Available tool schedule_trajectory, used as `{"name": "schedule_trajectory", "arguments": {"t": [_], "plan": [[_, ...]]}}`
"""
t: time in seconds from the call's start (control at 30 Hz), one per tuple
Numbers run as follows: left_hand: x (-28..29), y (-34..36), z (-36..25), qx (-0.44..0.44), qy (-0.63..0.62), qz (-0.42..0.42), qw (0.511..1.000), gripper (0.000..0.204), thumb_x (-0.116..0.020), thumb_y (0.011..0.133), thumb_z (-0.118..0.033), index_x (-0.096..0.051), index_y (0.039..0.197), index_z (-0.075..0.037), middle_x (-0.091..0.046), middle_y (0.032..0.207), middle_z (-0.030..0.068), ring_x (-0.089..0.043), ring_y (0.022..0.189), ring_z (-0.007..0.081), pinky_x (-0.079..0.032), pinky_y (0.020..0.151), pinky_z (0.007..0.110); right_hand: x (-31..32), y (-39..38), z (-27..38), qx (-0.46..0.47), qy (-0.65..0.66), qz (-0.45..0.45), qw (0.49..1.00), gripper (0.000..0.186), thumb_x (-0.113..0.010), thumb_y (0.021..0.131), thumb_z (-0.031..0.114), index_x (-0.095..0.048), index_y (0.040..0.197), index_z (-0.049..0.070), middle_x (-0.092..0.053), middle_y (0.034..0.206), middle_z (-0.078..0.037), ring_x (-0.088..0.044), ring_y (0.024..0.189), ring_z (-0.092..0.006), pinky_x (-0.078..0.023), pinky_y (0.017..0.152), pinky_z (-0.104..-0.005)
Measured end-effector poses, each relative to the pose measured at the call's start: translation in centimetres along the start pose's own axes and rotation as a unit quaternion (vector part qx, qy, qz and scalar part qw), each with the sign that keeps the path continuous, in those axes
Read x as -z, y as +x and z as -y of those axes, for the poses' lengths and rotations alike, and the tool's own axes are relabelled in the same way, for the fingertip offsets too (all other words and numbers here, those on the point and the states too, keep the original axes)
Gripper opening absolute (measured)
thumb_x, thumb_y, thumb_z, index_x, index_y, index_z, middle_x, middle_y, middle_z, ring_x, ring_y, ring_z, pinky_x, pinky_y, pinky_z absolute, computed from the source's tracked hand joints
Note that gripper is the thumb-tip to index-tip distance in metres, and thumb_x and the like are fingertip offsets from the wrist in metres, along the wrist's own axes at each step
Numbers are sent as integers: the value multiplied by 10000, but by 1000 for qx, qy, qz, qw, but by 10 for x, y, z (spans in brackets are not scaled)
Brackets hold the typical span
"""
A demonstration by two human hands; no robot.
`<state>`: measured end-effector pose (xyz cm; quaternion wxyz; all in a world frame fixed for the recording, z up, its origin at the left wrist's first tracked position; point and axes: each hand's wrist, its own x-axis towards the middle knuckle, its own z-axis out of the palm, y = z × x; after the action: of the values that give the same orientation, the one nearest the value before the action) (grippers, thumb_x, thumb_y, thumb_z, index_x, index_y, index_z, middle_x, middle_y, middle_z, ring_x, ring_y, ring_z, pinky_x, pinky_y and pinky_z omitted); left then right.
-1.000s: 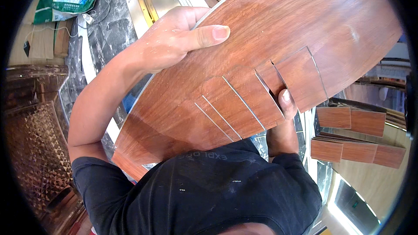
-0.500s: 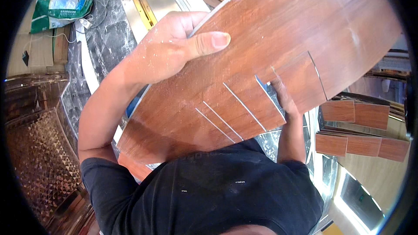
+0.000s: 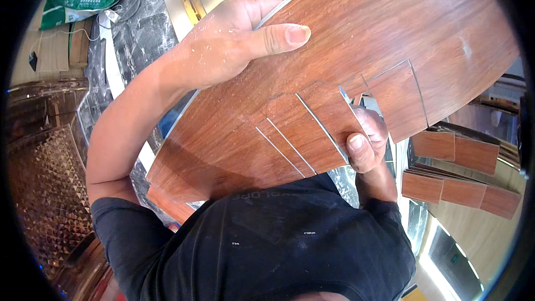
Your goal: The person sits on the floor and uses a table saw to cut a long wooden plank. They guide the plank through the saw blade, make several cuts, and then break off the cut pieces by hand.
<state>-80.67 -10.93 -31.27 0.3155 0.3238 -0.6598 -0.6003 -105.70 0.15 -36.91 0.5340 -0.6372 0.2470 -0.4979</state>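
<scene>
Stretching diagonally from lower left to upper right of the frame, the wood-grain plank point(image 3: 412, 17) is held in both hands, its lower end brought close to the dark shirt point(image 3: 267, 239). At the upper left, its far edge is gripped by the left hand point(image 3: 228, 42): the thumb is laid over the face, the fingers are hidden underneath, and how they are curled cannot be told. And here, right of centre, is the relation that seems to count! A cut tab point(image 3: 326, 120) on the near edge is pinched at its corner by the right hand point(image 3: 378, 136), thumb on top, fingers partly seen in the open notch point(image 3: 372, 102) just beside it. From that hand, the tab is found to the left and slightly up the frame; its sides are slanted from upper left to lower right, across the plank's long axis. The tab is reached most closely by the right hand; the left is placed well apart, higher up. Further left, two thin slits point(image 3: 290, 145) are touched by neither hand.
</scene>
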Motion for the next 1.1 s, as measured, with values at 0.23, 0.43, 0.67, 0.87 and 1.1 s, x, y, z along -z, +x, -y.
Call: {"name": "schedule_trajectory", "arguments": {"t": [0.23, 0.43, 0.67, 0.87, 1.1], "plan": [[7, 4, 2, 2, 8, 4, 1000, 593, -641, 907, -498, -641, 1157, 40, -699, 985, 150, -685, 899, 204, -517, 830, 306, 8, 7, -16, -29, 18, -19, 999, 478, -637, 912, 388, -663, 1032, -75, -696, 958, -166, -654, 847, -225, -498, 767, -353], [12, 4, 5, 23, 2, 0, 1000, 607, -643, 906, -507, -635, 1173, 38, -696, 1002, 146, -679, 912, 204, -514, 835, 312, 8, 18, -27, -2, 4, -8, 1000, 495, -600, 937, 439, -661, 1054, -38, -645, 778, -79, -601, 668, -171, -463, 612, -333], [3, 9, -11, 9, 5, 40, 999, 658, -667, 881, -533, -632, 1181, 51, -695, 1003, 147, -662, 924, 193, -516, 832, 311, 93, -48, -98, -180, 226, -290, 912, 374, -609, 944, 348, -669, 1107, 17, -639, 1210, -168, -575, 1175, -290, -413, 1016, -443], [5, 1, 1, 12, 12, 3, 1000, 653, -657, 889, -530, -634, 1188, 49, -698, 1006, 141, -664, 929, 185, -511, 835, 309, 48, -24, -44, -277, -165, -247, 914, 319, -503, 980, 223, -622, 1140, -26, -641, 1170, -123, -573, 1156, -225, -404, 1030, -370], [7, 11, 10, 46, 39, 19, 998, 575, -670, 909, -437, -609, 1196, 58, -688, 1021, 125, -665, 892, 157, -522, 803, 283, -23, -11, 4, -110, -126, 2, 986, 474, -678, 925, 322, -590, 1187, -63, -672, 1009, -162, -646, 878, -198, -503, 787, -325]]}}
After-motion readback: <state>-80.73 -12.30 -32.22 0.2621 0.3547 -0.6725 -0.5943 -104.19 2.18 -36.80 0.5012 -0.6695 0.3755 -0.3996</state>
